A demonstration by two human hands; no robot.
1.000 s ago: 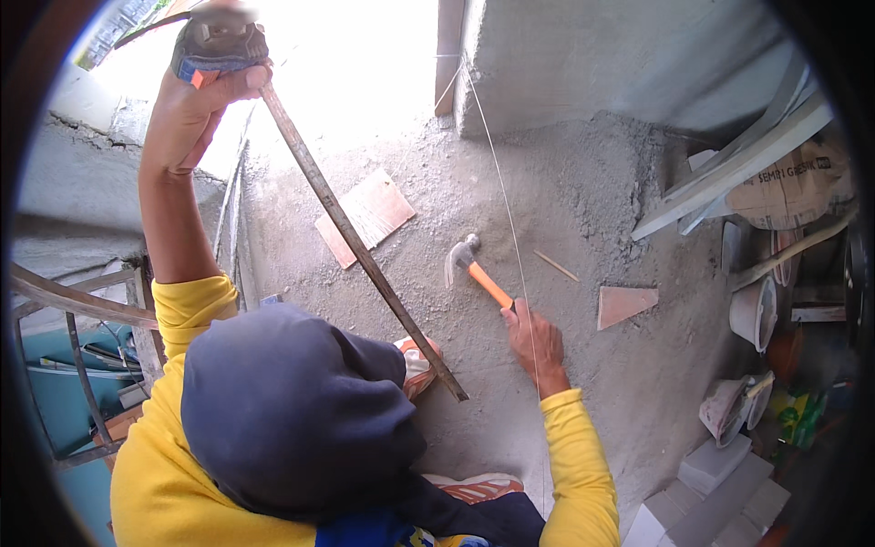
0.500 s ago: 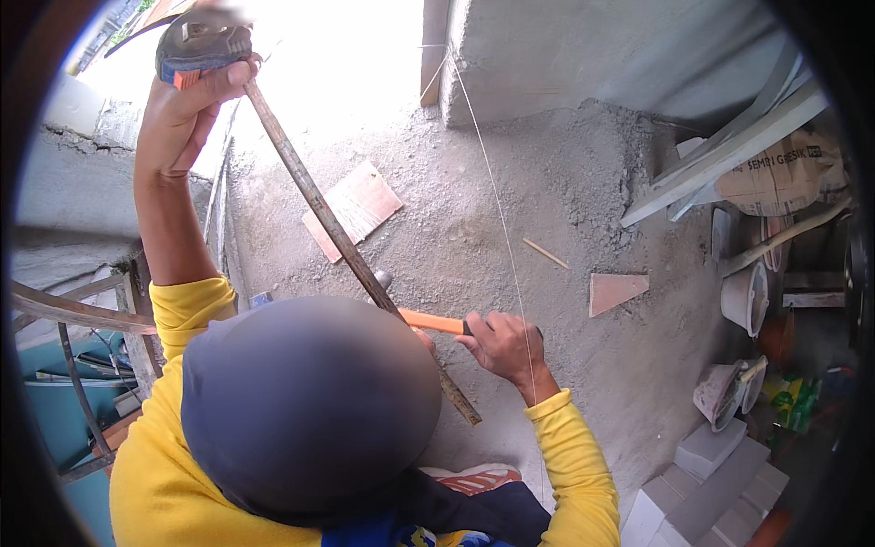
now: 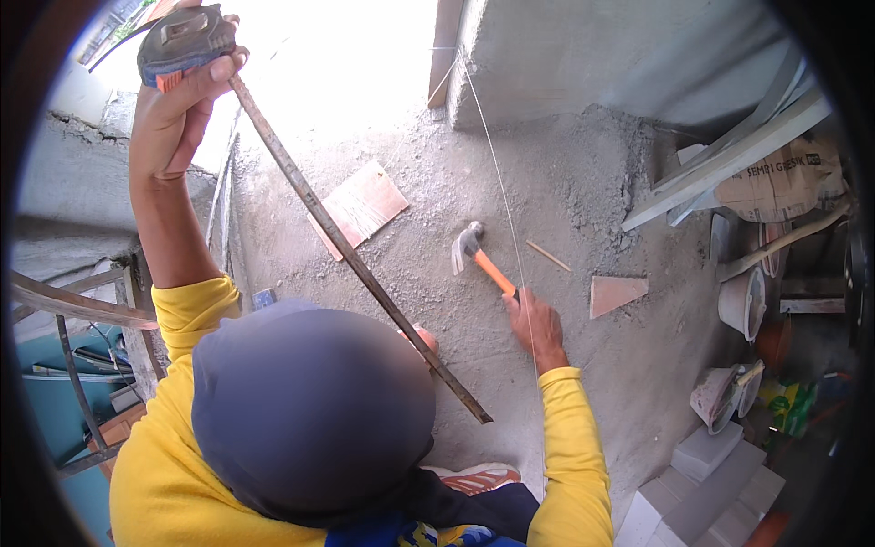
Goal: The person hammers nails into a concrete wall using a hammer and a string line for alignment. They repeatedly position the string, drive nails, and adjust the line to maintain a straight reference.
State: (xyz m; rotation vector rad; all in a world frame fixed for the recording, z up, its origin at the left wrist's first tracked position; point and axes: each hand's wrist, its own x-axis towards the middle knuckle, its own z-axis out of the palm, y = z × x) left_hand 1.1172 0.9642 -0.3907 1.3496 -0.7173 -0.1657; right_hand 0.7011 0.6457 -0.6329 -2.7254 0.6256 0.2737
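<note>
My left hand (image 3: 187,109) is raised at the upper left, its fingers wrapped round a dark tape measure (image 3: 187,41) with an orange button. From beside its fingertips a long, narrow, worn bar (image 3: 355,260) slants down to the right; whether the fingers also grip it is hard to tell. My right hand (image 3: 536,326) is closed on the handle of a claw hammer (image 3: 492,272) with an orange shaft. The hammer's head hangs over the rough floor, apart from the bar. A dark cap (image 3: 314,410) hides part of the space between my arms.
A taut string (image 3: 497,169) crosses near the hammer. On the gritty floor (image 3: 602,383) lie a rectangular board piece (image 3: 365,205), a small offcut (image 3: 618,295) and a thin stick (image 3: 549,255). Buckets (image 3: 743,301), light blocks (image 3: 711,456) and leaning planks (image 3: 729,155) stand at right.
My right hand has swung the hammer out from beside the bar, forward and to the right, baring its head. My left hand has shifted slightly left with the tape measure.
</note>
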